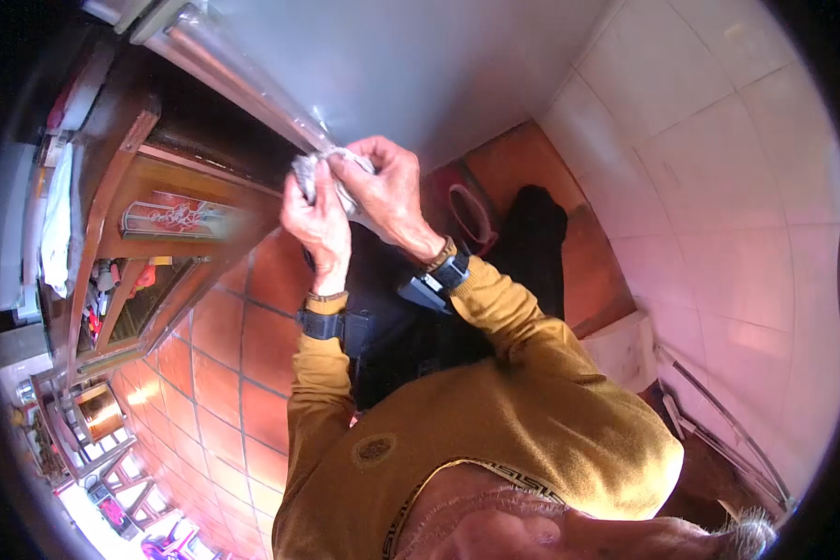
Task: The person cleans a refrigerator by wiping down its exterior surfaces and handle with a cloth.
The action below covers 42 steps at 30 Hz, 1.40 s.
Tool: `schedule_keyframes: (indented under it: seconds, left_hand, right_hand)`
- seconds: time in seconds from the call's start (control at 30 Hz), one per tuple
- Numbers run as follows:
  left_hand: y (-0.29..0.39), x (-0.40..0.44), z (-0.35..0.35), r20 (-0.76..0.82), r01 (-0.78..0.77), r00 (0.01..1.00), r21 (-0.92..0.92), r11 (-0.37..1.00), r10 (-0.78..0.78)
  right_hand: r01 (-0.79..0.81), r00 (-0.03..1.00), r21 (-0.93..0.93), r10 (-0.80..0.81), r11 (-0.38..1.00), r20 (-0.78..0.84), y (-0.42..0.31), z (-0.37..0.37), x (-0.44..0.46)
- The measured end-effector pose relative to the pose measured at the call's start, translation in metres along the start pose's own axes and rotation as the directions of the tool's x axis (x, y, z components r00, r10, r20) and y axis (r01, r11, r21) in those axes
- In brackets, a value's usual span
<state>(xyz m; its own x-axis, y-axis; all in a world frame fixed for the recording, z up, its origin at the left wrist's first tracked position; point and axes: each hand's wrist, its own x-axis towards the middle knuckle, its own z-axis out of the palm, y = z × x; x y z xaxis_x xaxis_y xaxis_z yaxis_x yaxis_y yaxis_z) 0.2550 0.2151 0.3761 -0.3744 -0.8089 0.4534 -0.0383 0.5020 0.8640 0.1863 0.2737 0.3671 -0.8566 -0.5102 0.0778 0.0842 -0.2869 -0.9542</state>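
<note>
A crumpled whitish cloth is pinched between both hands, against the lower end of a shiny trim strip along the edge of a pale grey panel. My left hand has its thumb and fingers closed on the cloth's left part. Right beside it, my right hand grips the cloth's other side, thumb pressed on top. Both wrists carry black straps with small devices.
Wooden cabinets with an open compartment of small items stand at the left. Terracotta tiles cover the floor. A pink rounded object lies near my dark-clothed leg. White wall tiles rise at the right, with metal tubes below.
</note>
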Motion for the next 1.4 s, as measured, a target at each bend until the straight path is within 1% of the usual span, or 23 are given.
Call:
schedule_keyframes:
  seconds: [0.03,0.1,0.17,0.2,0.23,0.3,0.33,0.4,0.47,0.5,0.57,0.63,0.7,0.73,0.83,0.87,0.9,1.0,1.13,1.23,1.27,1.33,1.4]
  left_hand:
    - [-0.005,0.003,0.003,-0.024,0.009,1.0,-0.119,0.993,-0.012]
    - [-0.004,0.0,-0.001,0.014,-0.016,1.0,0.013,1.0,0.016]
    - [-0.024,-0.008,0.005,0.013,-0.007,1.0,-0.091,0.996,0.009]
    - [-0.037,-0.012,0.004,0.036,0.019,0.999,-0.03,0.999,-0.018]
    - [-0.041,-0.016,0.004,0.1,0.146,0.986,-0.094,0.985,-0.136]
    - [-0.047,-0.024,0.002,0.158,0.219,0.962,0.03,0.975,-0.221]
    - [-0.043,-0.026,0.005,0.14,0.249,0.964,-0.174,0.953,-0.226]
    - [-0.038,-0.03,-0.003,0.129,0.265,0.962,-0.224,0.938,-0.241]
    - [-0.033,-0.026,-0.007,0.055,0.233,0.972,-0.305,0.923,-0.227]
    - [-0.036,-0.022,-0.012,0.057,0.205,0.979,-0.282,0.937,-0.197]
    - [-0.029,-0.017,-0.011,0.012,0.195,0.979,-0.322,0.926,-0.202]
    - [-0.021,-0.01,-0.007,-0.026,0.111,0.992,-0.319,0.941,-0.126]
    - [-0.003,-0.002,-0.001,-0.021,0.046,0.998,-0.371,0.928,-0.058]
    - [0.009,0.002,0.004,-0.046,0.026,0.998,-0.36,0.932,-0.045]
    - [0.019,0.005,0.006,-0.042,0.034,0.998,-0.292,0.956,-0.049]
    - [0.017,0.005,0.005,-0.027,0.034,0.999,-0.229,0.973,-0.041]
    - [0.01,0.004,0.003,-0.015,0.029,0.999,-0.166,0.986,-0.032]
    - [-0.005,0.002,0.003,0.019,0.086,0.996,-0.279,0.956,-0.084]
    - [0.006,0.001,0.004,0.016,0.159,0.986,-0.321,0.933,-0.163]
    - [0.026,0.008,0.007,-0.043,0.135,0.987,-0.327,0.935,-0.157]
    - [0.026,0.007,0.007,-0.049,0.13,0.987,-0.325,0.937,-0.154]
    - [0.021,0.006,0.005,-0.053,0.074,0.995,-0.173,0.982,-0.084]
    - [0.0,0.0,0.002,-0.003,0.131,0.991,-0.187,0.974,-0.134]
  right_hand:
    - [-0.013,1.0,0.014,0.013,1.0,0.008,-0.016,0.0,-0.001]
    - [0.011,1.0,-0.065,-0.01,0.998,0.013,-0.013,-0.003,-0.002]
    - [0.009,0.999,0.068,-0.007,0.998,-0.034,0.024,-0.001,-0.001]
    - [-0.008,0.999,0.084,0.012,0.996,-0.04,0.038,-0.002,-0.001]
    - [-0.012,0.999,0.087,0.016,0.996,-0.044,0.041,-0.005,-0.006]
    - [-0.115,0.99,-0.004,0.114,0.993,-0.087,0.044,-0.014,-0.008]
    - [-0.095,0.993,0.081,0.1,0.992,-0.061,0.038,-0.014,-0.009]
    - [-0.125,0.991,0.127,0.129,0.984,-0.025,0.03,-0.016,-0.015]
    - [-0.159,0.987,0.175,0.156,0.972,0.031,0.018,-0.014,-0.013]
    - [-0.156,0.988,0.182,0.154,0.971,0.027,0.014,-0.013,-0.011]
    - [-0.126,0.991,0.178,0.134,0.976,-0.031,0.006,-0.012,-0.009]
    - [-0.102,0.992,0.221,0.116,0.97,-0.055,0.006,-0.005,0.0]
    - [-0.02,1.0,0.238,0.024,0.971,-0.012,-0.014,-0.003,0.006]
    - [-0.024,0.999,0.145,0.02,0.989,0.028,-0.034,-0.005,0.007]
    - [0.015,0.998,0.172,-0.026,0.985,0.063,-0.026,0.0,0.019]
    - [-0.056,0.998,0.153,0.049,0.987,0.048,-0.022,-0.001,0.019]
    - [-0.049,0.998,0.159,0.041,0.986,0.05,-0.01,0.001,0.018]
    - [-0.194,0.981,0.35,0.173,0.916,0.089,0.004,-0.001,0.012]
    - [-0.12,0.989,0.257,0.094,0.959,0.114,-0.017,0.001,0.026]
    - [-0.076,0.985,0.225,0.039,0.971,0.167,-0.041,-0.003,0.028]
    - [-0.092,0.985,0.275,0.046,0.957,0.169,-0.031,-0.002,0.029]
    - [-0.151,0.982,0.303,0.108,0.941,0.156,-0.017,-0.002,0.024]
    - [-0.221,0.972,0.292,0.187,0.93,0.139,0.007,-0.006,0.021]
